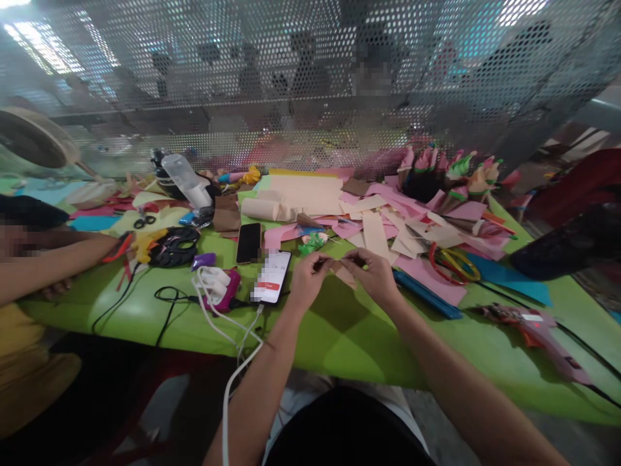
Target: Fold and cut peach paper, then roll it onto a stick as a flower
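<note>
My left hand [312,275] and my right hand [371,275] meet over the green table, fingers pinched. Between them hangs a small tan piece of craft sheet [343,273], gripped at its upper edge from both sides. Its exact shape is partly hidden by my fingertips. Just beyond my left hand lies a small green craft figure [313,242] with a thin stick. A phone with a lit screen [272,277] rests left of that hand, plugged into a white cable. To the right of my right hand lies a long blue tool [427,294], its kind unclear.
A pink glue gun [538,330] and red-and-yellow-handled scissors [453,264] lie on the right. Pink and cream sheet scraps [378,233] spread behind. A purple power strip [223,291] with white plugs sits left, near another person's arm [58,262]. A perforated metal screen [301,84] stands behind.
</note>
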Demonstrator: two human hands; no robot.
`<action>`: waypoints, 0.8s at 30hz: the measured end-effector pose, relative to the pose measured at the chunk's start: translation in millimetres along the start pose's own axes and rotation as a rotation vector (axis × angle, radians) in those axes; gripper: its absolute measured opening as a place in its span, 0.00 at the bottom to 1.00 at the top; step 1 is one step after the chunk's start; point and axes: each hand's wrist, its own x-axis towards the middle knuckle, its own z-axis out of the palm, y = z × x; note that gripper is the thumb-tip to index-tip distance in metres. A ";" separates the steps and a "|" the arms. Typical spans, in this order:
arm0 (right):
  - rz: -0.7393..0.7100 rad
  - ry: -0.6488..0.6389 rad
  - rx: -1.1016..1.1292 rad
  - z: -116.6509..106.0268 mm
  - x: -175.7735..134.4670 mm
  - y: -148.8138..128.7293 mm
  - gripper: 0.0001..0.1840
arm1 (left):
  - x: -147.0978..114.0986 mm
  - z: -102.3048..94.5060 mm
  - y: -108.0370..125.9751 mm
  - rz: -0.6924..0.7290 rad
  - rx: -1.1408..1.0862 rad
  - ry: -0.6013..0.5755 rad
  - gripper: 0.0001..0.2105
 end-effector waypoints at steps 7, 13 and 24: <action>0.065 -0.038 0.054 1.4 0.1 4.7 0.15 | -0.4 1.3 1.3 0.004 -0.011 -0.041 0.07; 0.139 -0.051 0.109 -0.1 3.3 6.1 0.16 | 0.0 0.3 1.5 -0.035 -0.027 -0.005 0.08; 0.174 -0.098 0.144 -0.4 2.4 6.7 0.16 | 1.1 0.1 1.5 -0.091 -0.014 -0.094 0.08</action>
